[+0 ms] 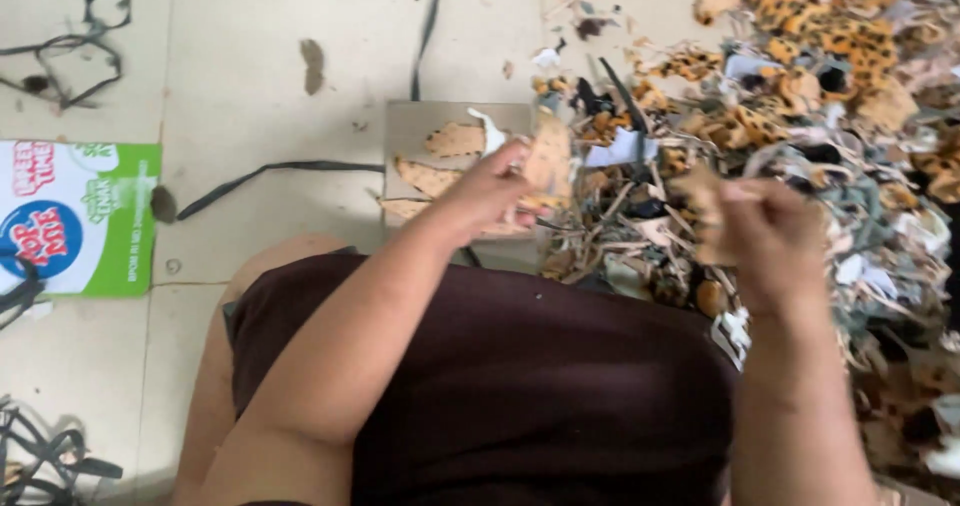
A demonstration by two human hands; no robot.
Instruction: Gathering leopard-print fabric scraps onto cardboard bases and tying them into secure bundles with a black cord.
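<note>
My left hand (488,191) pinches a tan, leaf-shaped cut piece (548,158) and holds it over a grey board (405,126). Three similar tan cut pieces (455,140) lie on that board. My right hand (772,236) is raised over the scrap heap, fingers closed on a tan fabric scrap (704,198); motion blur hides its shape. A dark maroon cloth (520,386) covers my lap below both arms.
A big heap of leopard-print fabric scraps and trimmings (800,96) fills the right side. Black straps (270,174) and cords (70,46) cross the pale tiled floor. A green and white printed cardboard sheet (75,216) lies at left.
</note>
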